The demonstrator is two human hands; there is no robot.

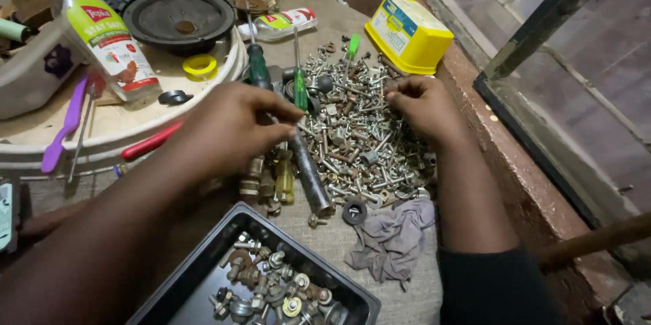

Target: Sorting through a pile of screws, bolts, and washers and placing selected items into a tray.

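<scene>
Reaching over a wide heap of loose metal screws, bolts and nuts on the grey cloth-covered table, both hands work at the same pile. The left hand lies at the left edge of the heap, fingers bent down and close together; its fingertips touch a green-handled screwdriver and a dark steel rod that passes under the hand. Whether it really grips one of them, I cannot tell. The right hand rests on the upper right part of the heap, fingers curled inward with thumb and forefinger pinched, apparently on a small screw, but the piece is too small to tell.

Near the bottom, a black rectangular plastic tray holds a smaller group of bolts, nuts and washers. Just right of the tray lies a crumpled grey rag, with a black rubber ring touching its upper edge. Behind the heap stands a yellow plastic box. At left, a round pale tray carries a black loudspeaker cone, a white bottle with green label, a purple plastic tool and a yellow tape ring.
</scene>
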